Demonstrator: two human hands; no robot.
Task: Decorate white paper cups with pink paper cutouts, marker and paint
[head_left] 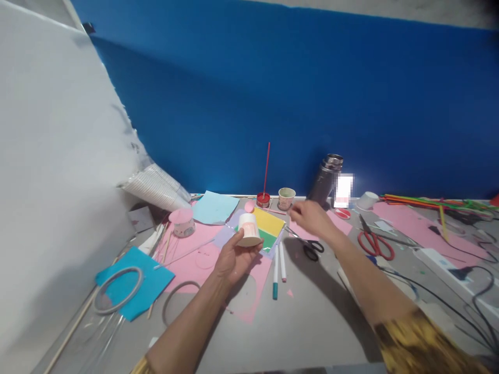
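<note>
My left hand (236, 259) is wrapped round a small white paper cup (248, 228) with a pale pink print, its wide rim turned down. My right hand (310, 219) hovers to the right with its fingers pinched together; whatever is between them, if anything, is hidden. Just beneath it lie black-handled scissors (312, 249). Behind that hand stands a printed paper cup (286, 198). Below the held cup lie yellow, green and lilac sheets (268, 221), with two markers (276, 272) to their right.
A red tin with a stick (263, 199), a steel flask (325, 179) and a bright phone (343, 191) stand along the blue wall. Red-handled scissors (375, 245) and a power strip (448, 275) lie right. At left are stacked cups (156, 187), blue paper (156, 278) and a grey ring (119, 291).
</note>
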